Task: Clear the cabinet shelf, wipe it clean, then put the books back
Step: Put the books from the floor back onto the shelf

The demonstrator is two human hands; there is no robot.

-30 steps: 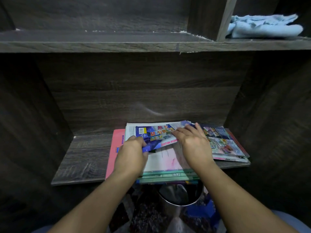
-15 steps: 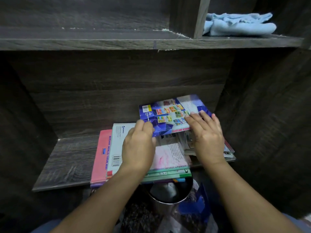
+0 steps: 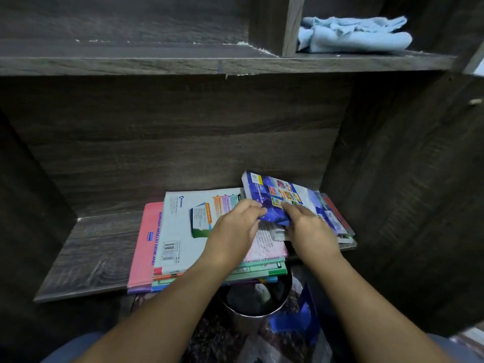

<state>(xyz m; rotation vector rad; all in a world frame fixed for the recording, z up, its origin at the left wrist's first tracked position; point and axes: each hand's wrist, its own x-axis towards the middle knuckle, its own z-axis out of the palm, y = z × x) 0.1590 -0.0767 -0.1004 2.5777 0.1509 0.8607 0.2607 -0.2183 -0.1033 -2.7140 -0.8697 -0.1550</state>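
A stack of books [image 3: 180, 231] lies flat on the dark wooden cabinet shelf [image 3: 94, 255], a pink one at the left edge and a pale one on top. A blue book [image 3: 277, 197] is tilted up above the right side of the stack. My left hand [image 3: 233, 231] pinches its near left corner. My right hand [image 3: 311, 229] grips its near edge, fingers curled over the cover. More thin books [image 3: 337, 218] lie under it at the right.
A crumpled light blue cloth [image 3: 351, 35] lies in the upper right compartment. Below the shelf stands a round metal bin [image 3: 259, 302] with a blue bag [image 3: 296, 320] beside it. The cabinet's side wall [image 3: 408, 179] is close on the right.
The blue book has moved right and back over the right-hand books, still tilted. Both hands have shifted right with it and closed in on its near edge.
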